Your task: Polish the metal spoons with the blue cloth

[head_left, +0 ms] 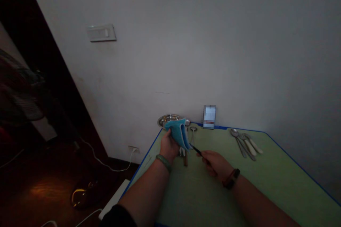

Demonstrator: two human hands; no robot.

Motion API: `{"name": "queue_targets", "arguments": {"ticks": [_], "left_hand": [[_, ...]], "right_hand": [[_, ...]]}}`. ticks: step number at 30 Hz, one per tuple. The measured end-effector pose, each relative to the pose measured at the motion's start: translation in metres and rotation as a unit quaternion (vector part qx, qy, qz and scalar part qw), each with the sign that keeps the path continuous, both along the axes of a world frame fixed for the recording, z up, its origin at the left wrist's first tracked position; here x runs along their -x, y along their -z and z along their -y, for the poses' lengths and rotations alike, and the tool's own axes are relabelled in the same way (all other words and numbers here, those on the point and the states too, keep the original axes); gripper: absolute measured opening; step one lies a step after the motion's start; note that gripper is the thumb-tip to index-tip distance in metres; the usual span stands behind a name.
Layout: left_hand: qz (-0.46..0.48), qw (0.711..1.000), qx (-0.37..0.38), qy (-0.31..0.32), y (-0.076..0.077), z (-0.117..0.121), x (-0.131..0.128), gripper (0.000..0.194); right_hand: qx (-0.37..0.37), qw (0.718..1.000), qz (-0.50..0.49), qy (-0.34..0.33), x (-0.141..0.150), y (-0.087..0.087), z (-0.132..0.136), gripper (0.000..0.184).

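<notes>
Blue fabric, folded into several layers, is noted as a cloth (176, 131) held above the rear left part of a table (197, 195) with a pale green top and a blue edge. The cloth is gripped by the left hand (169, 145), whose thumb is seen laid against it near the lower left side. A green bangle (163, 163) is worn on the left wrist, and a dark sleeve (118, 216) is visible farther up that arm.

The right hand (217, 163) is found closed around a slim dark-handled utensil (197, 149), which is pointed toward the cloth; its far end is hidden at the folds, and its kind cannot be told. Dark and reddish bands (232, 179) are worn on the right wrist.

A shiny metal bowl (160, 122) is located at the table's rear left corner, partly covered from view by the cloth. Just beside the cloth, a utensil with a rounded metal head (193, 129) is seen lying on the table, and a brown handle (185, 159) is partly exposed below the cloth. To the right, a loose group is recorded: a spoon (234, 133), a fork (243, 137) and pale handles (250, 148). A pixelated upright screen (210, 117) is stood near the wall (239, 49).
</notes>
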State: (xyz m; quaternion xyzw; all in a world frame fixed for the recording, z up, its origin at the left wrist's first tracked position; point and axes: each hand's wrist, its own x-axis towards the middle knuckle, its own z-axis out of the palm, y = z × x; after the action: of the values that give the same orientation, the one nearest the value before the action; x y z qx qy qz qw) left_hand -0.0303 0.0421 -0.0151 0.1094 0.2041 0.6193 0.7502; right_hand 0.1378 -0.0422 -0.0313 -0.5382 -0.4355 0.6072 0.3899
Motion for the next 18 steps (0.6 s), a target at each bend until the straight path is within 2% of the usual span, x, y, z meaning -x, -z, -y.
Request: {"name": "queue_targets", "arguments": {"ticks": [4,9,15,18], "left_hand": [[-0.009,1.000,0.003,0.002,0.001,0.001,-0.001,0.026],[-0.016,1.000,-0.020,0.011,-0.001,0.003,0.001,0.023],[-0.010,0.998,-0.044,0.054,0.000,0.005,0.003,0.031],[-0.030,0.996,-0.027,0.075,0.000,0.005,0.001,0.026]], "right_hand": [[-0.076,0.992,0.099,0.029,-0.007,0.004,0.002,0.031],[-0.201,0.948,0.245,0.040,-0.013,0.007,-0.001,0.034],[-0.219,0.933,0.284,0.020,-0.011,0.014,-0.003,0.035],[-0.218,0.932,0.289,0.016,-0.009,0.014,-0.001,0.035]]}}
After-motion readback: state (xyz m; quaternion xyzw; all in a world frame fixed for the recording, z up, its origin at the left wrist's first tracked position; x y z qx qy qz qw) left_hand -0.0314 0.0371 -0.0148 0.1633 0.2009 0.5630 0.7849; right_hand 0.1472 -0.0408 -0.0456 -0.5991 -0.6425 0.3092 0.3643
